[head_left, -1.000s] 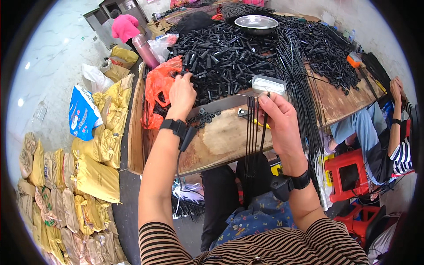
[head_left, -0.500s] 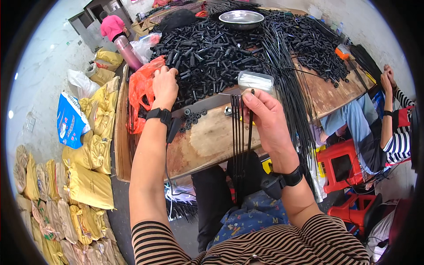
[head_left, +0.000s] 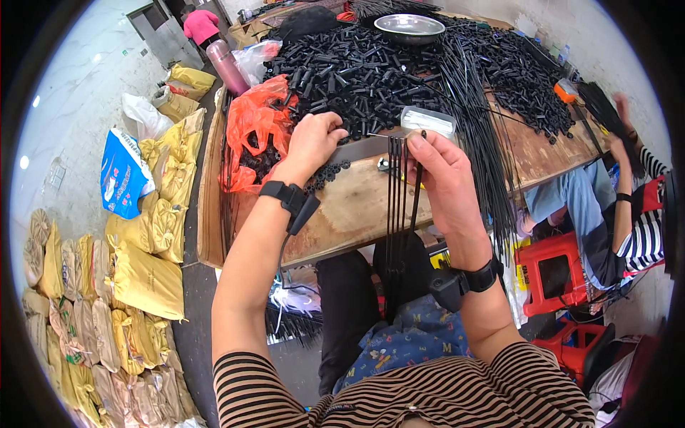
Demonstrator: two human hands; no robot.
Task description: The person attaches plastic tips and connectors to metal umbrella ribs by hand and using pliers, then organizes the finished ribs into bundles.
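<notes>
Beneath the right fingers (head_left: 428, 152) hang thin, straight black rods (head_left: 391, 192).

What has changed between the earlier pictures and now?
The left hand has moved right, away from the red bag and toward the right hand; whether it grips anything is unclear. The right hand still holds the black rods; the steel bowl stayed put.

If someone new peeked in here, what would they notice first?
Probably the huge heap of black parts on the wooden table, straight ahead. Nearer, the right hand holds thin black rods that hang down. Yellow sacks are piled along the left side.
</notes>
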